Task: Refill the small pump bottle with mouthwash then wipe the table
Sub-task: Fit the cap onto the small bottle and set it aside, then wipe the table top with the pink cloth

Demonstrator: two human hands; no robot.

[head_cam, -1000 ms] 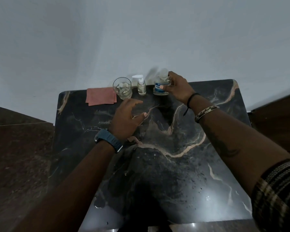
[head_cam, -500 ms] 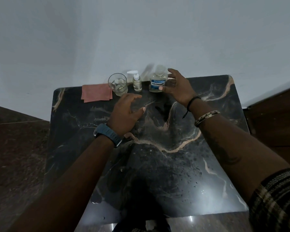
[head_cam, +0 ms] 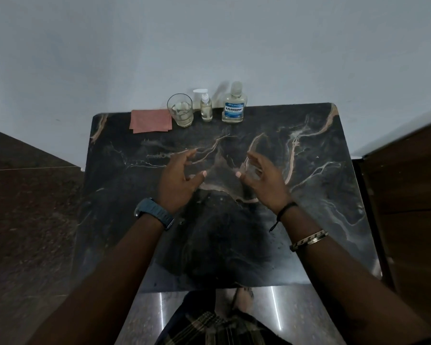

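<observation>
Because both hands hover empty over the middle of the dark veined marble tabletop (head_cam: 309, 195), everything needed lies ahead of them along the far edge by the wall. The left hand (head_cam: 178, 179) and right hand (head_cam: 261, 180) have relaxed, spread fingers and hold nothing. The small clear pump bottle with a white pump head (head_cam: 206, 107) stands upright, slightly nearer the left hand; the clear blue-labelled mouthwash bottle (head_cam: 234, 105) stands just beside it, ahead of the right. A clear drinking glass (head_cam: 180, 110) and a folded pink cloth (head_cam: 151, 120) sit further left. Bare tabletop between hands and bottles leaves open room.
</observation>
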